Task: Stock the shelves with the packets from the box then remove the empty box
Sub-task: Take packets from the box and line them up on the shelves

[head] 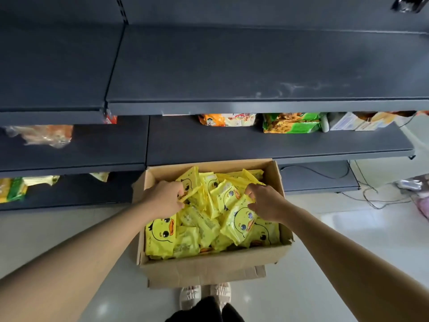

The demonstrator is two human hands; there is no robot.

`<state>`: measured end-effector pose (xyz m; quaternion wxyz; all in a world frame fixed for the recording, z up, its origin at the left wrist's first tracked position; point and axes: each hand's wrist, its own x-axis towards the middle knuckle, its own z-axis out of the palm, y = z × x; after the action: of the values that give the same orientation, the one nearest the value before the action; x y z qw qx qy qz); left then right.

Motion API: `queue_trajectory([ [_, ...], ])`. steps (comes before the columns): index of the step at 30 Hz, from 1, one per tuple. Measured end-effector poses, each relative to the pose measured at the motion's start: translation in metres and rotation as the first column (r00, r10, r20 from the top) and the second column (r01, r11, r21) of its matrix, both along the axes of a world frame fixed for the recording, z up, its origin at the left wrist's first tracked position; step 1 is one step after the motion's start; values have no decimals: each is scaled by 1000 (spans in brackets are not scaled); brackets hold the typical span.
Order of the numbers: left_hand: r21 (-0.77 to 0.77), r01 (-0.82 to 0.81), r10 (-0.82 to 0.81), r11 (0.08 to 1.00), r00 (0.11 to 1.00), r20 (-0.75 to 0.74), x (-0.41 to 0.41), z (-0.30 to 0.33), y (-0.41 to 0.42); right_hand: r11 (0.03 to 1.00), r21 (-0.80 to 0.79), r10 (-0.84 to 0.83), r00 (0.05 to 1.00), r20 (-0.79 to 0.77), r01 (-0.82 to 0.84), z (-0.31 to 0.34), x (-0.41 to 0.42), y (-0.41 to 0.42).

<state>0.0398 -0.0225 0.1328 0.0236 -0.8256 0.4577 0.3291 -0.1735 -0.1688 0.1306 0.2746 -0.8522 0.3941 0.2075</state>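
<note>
On the floor, against the dark shelving: open cardboard box [209, 268], both arms reaching down into it.
far left, middle shelf: clear-wrapped orange pack [44, 135], blurred, can't read it.
far left, bottom shelf: green/yellow packs [14, 190] and a pale pack [41, 180] beside them, partly hidden under the shelf above.
left hand: left hand [166, 198] over the box's left half, fingers curled, pinching the edge of a yellow packet [189, 185] that stands tilted near the back-left of the pile.
box contents: yellow duck-print packets [162, 235] heaped loose, some face up, some showing the printed back, filling the box close to the rim.
right hand: right hand [265, 202] over the box's right half, fingers curled round the top edge of another duck packet [242, 223] lying tilted on the pile.
box position: far edge tucked under the front lip of the middle shelf [255, 145]; near flap folded down toward the feet.
feet: light slippers [204, 295] just behind the box's near flap.
top shelf: top shelf [255, 66] dark, scuffed pale near its front edge.
middle shelf, centre to right: orange noodle pack [226, 119], green pack [291, 123], white packs [348, 123], all at the back, half hidden by the top shelf.
right, floor: black cables [371, 194] trailing over pale tiles; something pink [423, 203] at the frame edge, can't tell what.
</note>
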Motion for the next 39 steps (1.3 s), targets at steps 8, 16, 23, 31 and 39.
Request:
queue_trajectory([
  [8, 77, -104, 108, 992, 993, -45, -1, -81, -2, 999, 31, -22, 999, -40, 23, -99, -10, -28],
  [16, 9, -204, 204, 979, 979, 27, 15, -139, -21, 947, -143, 290, 957, -5, -288, -167, 1, -32],
  [23, -104, -276, 275, 955, 961, -26, 32, -166, -52, 826, -195, 477, 840, -260, -529, -177, -4, -41],
  [31, 89, -441, 447, 893, 849, -280, 50, -192, -66, 912, -100, 384, 915, -125, -397, -193, -21, -38],
  [39, 67, -474, 471, 878, 831, -297, 56, -179, -44, 991, 69, 123, 985, -120, -115, -201, -38, -20],
])
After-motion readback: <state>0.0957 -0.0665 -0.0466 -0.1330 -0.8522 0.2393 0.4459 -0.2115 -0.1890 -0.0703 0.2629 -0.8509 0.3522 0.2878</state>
